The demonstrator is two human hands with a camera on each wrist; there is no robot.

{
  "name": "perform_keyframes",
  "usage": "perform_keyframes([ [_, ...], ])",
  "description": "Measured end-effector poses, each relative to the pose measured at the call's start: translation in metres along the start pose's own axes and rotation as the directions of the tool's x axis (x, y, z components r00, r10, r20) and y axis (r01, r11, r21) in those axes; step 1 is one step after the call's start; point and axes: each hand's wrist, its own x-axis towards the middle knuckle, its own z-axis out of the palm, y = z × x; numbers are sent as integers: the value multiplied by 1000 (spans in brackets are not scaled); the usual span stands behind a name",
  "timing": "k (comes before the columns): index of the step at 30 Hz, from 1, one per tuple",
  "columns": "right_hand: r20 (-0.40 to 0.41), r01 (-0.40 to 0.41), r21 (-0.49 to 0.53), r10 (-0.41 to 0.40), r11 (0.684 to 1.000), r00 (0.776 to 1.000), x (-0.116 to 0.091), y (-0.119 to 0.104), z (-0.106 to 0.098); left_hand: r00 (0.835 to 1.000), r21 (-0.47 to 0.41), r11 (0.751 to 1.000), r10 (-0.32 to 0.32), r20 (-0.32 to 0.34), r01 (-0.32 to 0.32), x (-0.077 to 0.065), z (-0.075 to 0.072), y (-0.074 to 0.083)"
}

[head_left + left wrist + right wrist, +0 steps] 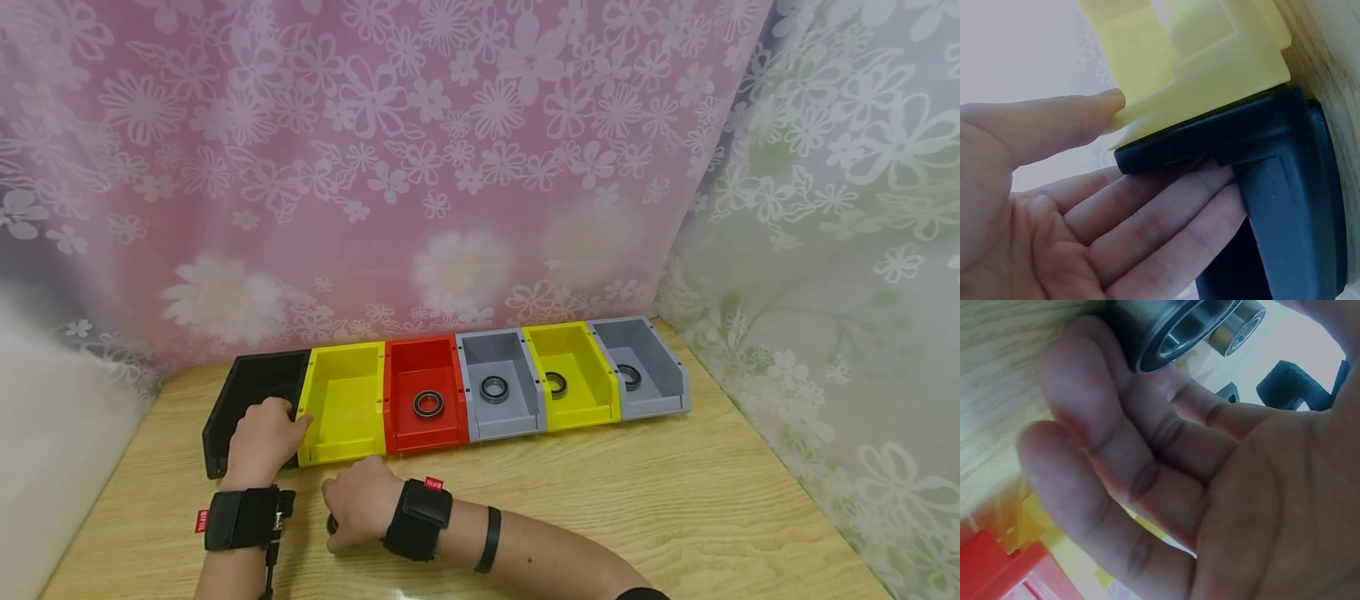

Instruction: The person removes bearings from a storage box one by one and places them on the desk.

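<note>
My left hand reaches over the front of the black bin, the leftmost in the row. In the left wrist view its extended fingers lie against the black bin's side, while the thumb rests at the edge of the neighbouring yellow bin. My right hand is low over the table in front of the bins, its fingers bent round a ball bearing. The thumb's contact is hidden. Behind it in the right wrist view is a second ring-shaped bearing.
Single bearings lie in the red bin, the left grey bin, the right yellow bin and the right grey bin. The joined bins stand on a wooden table, before a flowered curtain.
</note>
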Motion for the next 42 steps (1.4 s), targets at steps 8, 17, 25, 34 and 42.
perform_keyframes([
  [8,15,-11,-28,11,1000,1000,0,-4,1,1000,-3,1000,-1,-3,1,-1,-1,1],
  [17,24,-32,-22,33,999,999,3,-8,2,1000,-10,1000,0,-5,0,-2,-2,2],
  [25,39,-43,-24,44,999,998,2,-9,0,1000,-10,1000,2,-7,-2,-2,-2,2],
  [34,73,-52,-10,52,999,996,3,-10,-2,1000,-14,1000,5,-2,-5,-2,-2,2],
  [42,69,-55,16,54,998,996,1,-3,-6,1000,-24,1000,12,-3,-12,-4,-1,2],
])
